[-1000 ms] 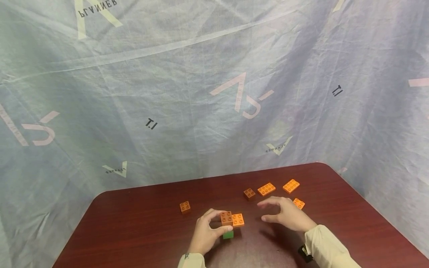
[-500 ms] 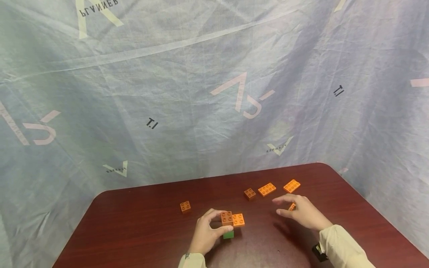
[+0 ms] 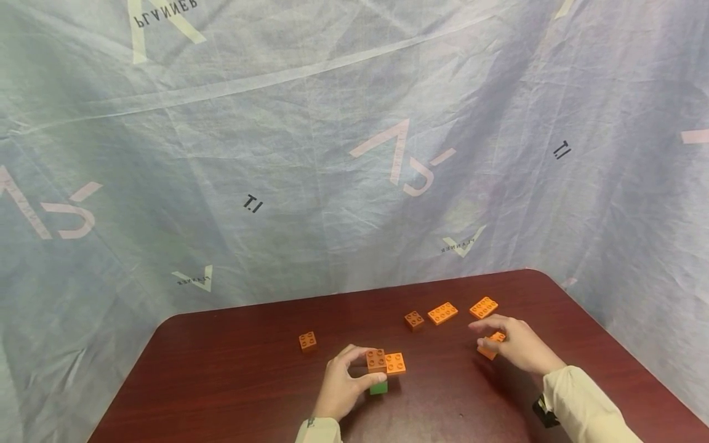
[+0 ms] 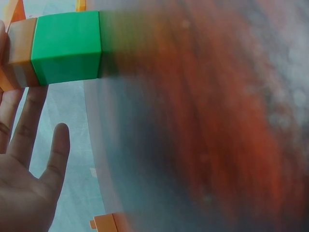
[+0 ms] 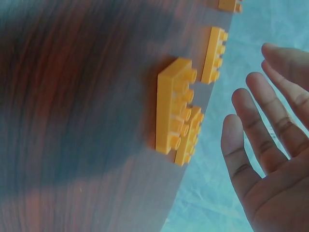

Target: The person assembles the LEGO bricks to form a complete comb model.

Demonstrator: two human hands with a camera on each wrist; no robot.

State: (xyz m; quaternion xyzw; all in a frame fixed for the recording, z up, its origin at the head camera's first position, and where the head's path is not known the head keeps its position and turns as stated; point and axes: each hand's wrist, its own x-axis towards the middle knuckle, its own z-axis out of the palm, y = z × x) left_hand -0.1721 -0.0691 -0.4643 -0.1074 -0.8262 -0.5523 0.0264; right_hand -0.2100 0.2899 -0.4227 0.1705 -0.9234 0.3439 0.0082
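My left hand [image 3: 340,383] pinches a small stack of toy building bricks between thumb and fingers. At its top is a brown four-stud brick [image 3: 375,359], with a flat orange brick [image 3: 396,363] jutting out to the right. The green brick [image 4: 67,48] is lowest, standing on the table in the left wrist view. My right hand [image 3: 519,346] hovers over a flat orange eight-stud brick [image 5: 169,108], its fingers apart and holding nothing. In the head view the hand partly hides this brick.
Beyond my right hand lie two more flat orange bricks, one left [image 3: 442,313] and one right [image 3: 484,307]. Beside them sits a brown brick [image 3: 413,320]; another brown brick [image 3: 307,341] is left of the stack. A printed cloth [image 3: 332,154] hangs behind the dark red table [image 3: 232,369].
My right hand has moved rightward, away from the stack, to the nearest orange brick on the right. My left hand and its stack have stayed in place.
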